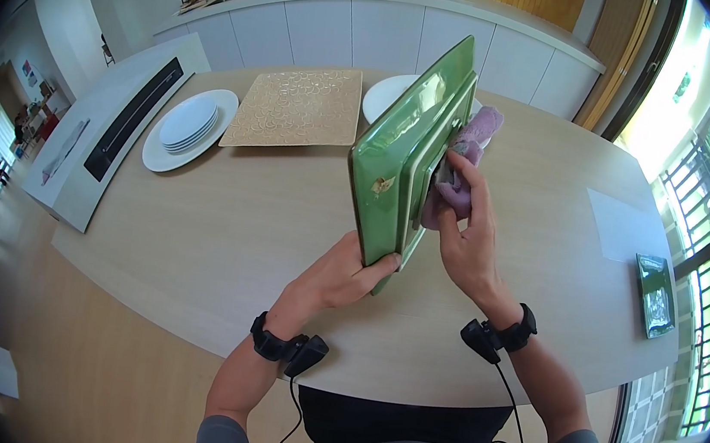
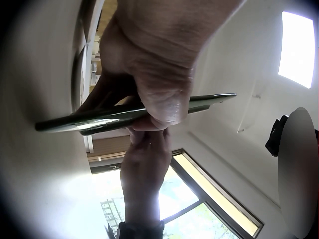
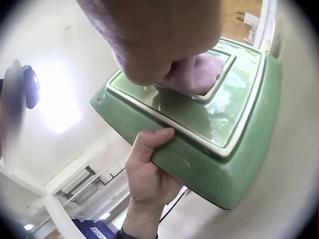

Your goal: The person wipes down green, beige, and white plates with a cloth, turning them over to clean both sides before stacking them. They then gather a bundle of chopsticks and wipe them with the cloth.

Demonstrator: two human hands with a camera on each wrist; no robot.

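Note:
A glossy green square plate (image 1: pixel 382 168) is held on edge above the table, its underside turned to the right. My left hand (image 1: pixel 330 275) grips its near edge; in the right wrist view the thumb of that left hand (image 3: pixel 149 172) lies on the underside outside the raised foot ring. My right hand (image 1: pixel 472 247) holds a bunched purple cloth (image 1: pixel 478 135) against the underside. Within the smaller inner ring, the cloth (image 3: pixel 194 74) shows partly behind the right wrist. Seen from the left wrist, the plate (image 2: pixel 109 119) is nearly edge-on, between the two hands.
On the table (image 1: pixel 225 225), a beige patterned square plate (image 1: pixel 298 107) lies beyond my hands, beside stacked white plates (image 1: pixel 188 124). Behind the green plate is a partly hidden white plate (image 1: pixel 381 94). A dark green rectangular dish (image 1: pixel 655 296) sits at the right edge, near a pale sheet (image 1: pixel 627 226).

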